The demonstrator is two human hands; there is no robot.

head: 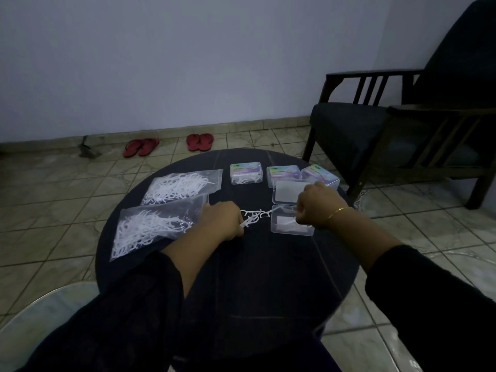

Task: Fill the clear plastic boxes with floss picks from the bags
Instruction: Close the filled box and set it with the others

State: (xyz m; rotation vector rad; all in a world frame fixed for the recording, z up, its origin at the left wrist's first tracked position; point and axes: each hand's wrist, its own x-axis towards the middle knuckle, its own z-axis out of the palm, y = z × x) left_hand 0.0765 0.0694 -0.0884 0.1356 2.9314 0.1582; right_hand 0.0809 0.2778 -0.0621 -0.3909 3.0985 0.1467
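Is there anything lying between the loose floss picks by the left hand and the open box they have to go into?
Nothing visible. The picks lie on bare table just left of the open box; its lid is up, and the right hand is over its right side.

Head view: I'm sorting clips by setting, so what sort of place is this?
Probably a room in a home, not a workshop: a tiled floor, an armchair by a plain wall, two pairs of red sandals left on the floor, and a small round table.
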